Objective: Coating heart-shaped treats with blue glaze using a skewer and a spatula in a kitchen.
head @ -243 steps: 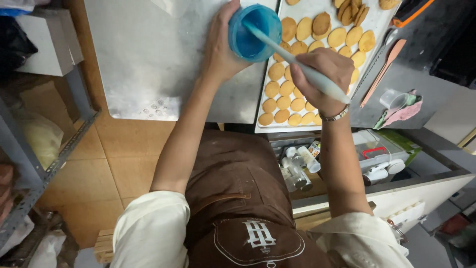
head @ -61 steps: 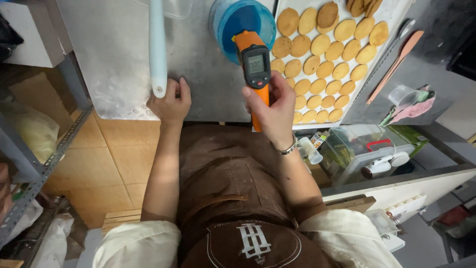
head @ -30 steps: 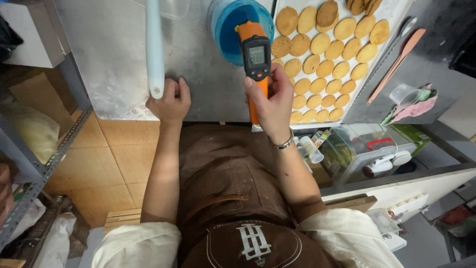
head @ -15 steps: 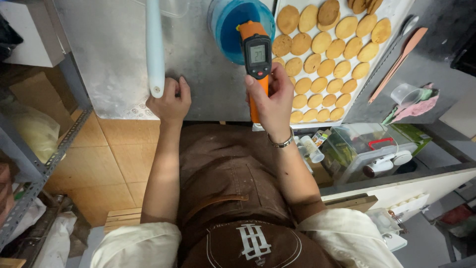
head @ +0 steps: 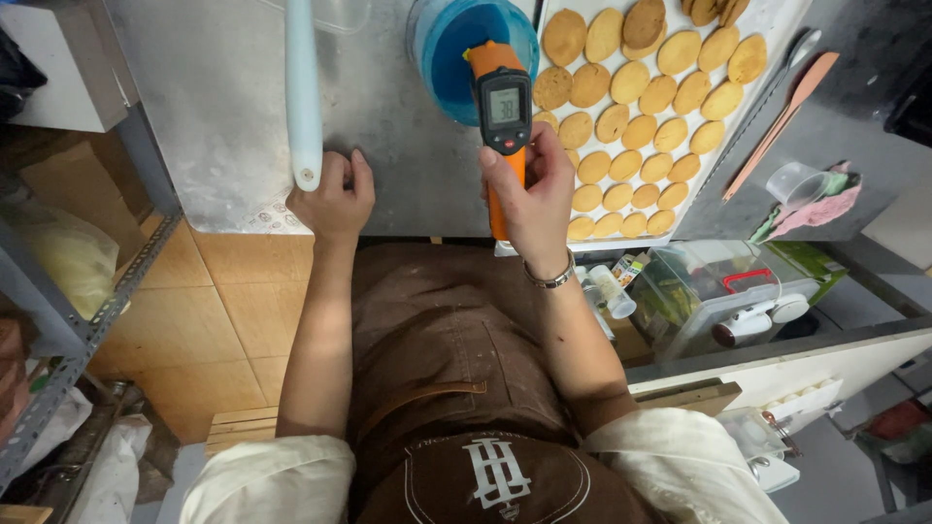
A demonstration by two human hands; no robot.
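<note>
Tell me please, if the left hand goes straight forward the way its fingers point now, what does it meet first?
Most likely the pale blue spatula handle. The left hand rests at the steel counter edge, fingers toward the handle's near end, almost touching, though the exact gap is unclear.

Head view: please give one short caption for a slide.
Right hand aims an orange infrared thermometer at a blue bowl; left hand rests beside a pale spatula.
</note>
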